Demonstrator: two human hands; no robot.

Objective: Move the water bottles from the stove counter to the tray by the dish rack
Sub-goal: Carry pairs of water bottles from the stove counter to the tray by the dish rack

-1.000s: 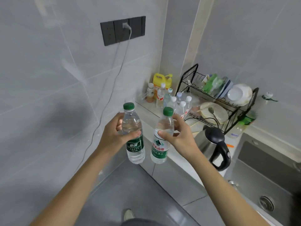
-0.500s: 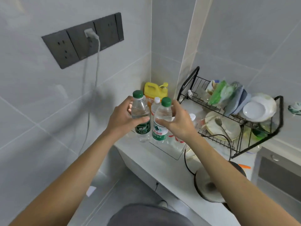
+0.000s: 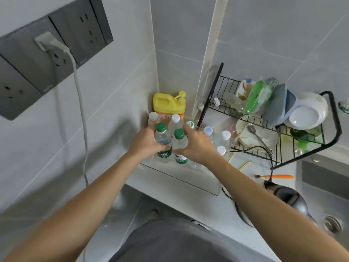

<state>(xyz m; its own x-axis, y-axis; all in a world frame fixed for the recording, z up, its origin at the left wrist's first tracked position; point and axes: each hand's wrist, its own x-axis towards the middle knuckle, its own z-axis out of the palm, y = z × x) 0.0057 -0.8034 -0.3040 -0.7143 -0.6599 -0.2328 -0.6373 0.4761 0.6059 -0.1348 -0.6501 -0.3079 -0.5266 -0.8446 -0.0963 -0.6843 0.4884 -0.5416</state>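
The left hand [image 3: 145, 144] is wrapped around one green-capped water bottle [image 3: 162, 142], and the right hand [image 3: 196, 146] grips a second green-capped bottle [image 3: 179, 146] just beside it, the two bottles touching, both upright. Both sit low over the clear tray [image 3: 188, 178] on the table [image 3: 188, 203]; whether their bases touch the tray I cannot tell. White-capped bottles [image 3: 224, 138] stand behind and to the right. A yellow jug [image 3: 169, 104] stands in the corner, with the black dish rack [image 3: 283, 133] at the right.
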